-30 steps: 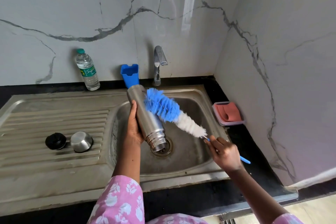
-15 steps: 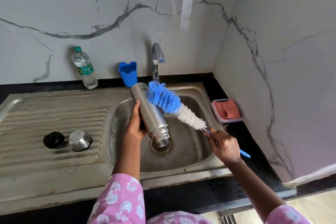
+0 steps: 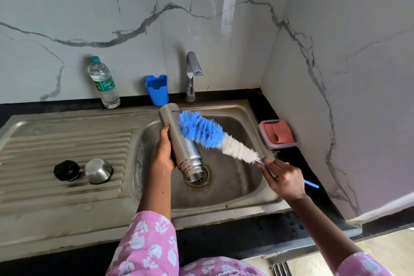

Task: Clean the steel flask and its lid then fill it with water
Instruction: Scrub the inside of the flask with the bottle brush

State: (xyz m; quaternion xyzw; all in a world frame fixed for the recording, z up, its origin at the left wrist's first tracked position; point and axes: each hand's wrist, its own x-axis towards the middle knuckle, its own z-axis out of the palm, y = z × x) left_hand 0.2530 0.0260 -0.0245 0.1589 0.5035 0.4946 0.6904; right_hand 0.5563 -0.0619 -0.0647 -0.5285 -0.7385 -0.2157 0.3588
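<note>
Steel fills the left grip point(image 3: 164, 154): its fingers curl round the flask point(image 3: 182, 141) from the left side, about mid-body, and hold it clear of the sink point(image 3: 237, 186). The flask is tilted with its open threaded mouth pointing down, right above the drain point(image 3: 207, 182), and its base raised toward the back wall; whether the mouth touches the drain cannot be told. The right grip point(image 3: 285, 180) is closed round the thin blue handle of a brush point(image 3: 215, 136), just behind the bristles, with the handle's end sticking out past the hand to the right. The brush slants up to the left, white bristles nearest the hand and blue ones at the tip, and the blue part lies against the outside of the flask's upper half. Pink flowered sleeves point(image 3: 147, 248) cover both arms near the bottom edge. Left of the basin, on the ribbed draining board point(image 3: 67, 139), a black stopper point(image 3: 66, 170) and a steel cap point(image 3: 98, 171) sit side by side, touching or nearly so. Behind the basin stands the tap point(image 3: 191, 74), with a blue cup point(image 3: 157, 89) just left of it and a clear water bottle point(image 3: 104, 83) farther left. A shallow box point(image 3: 279, 133) with a reddish pad lies on the black surface point(image 3: 224, 237) to the sink's right, by the marble wall point(image 3: 336, 74).
</note>
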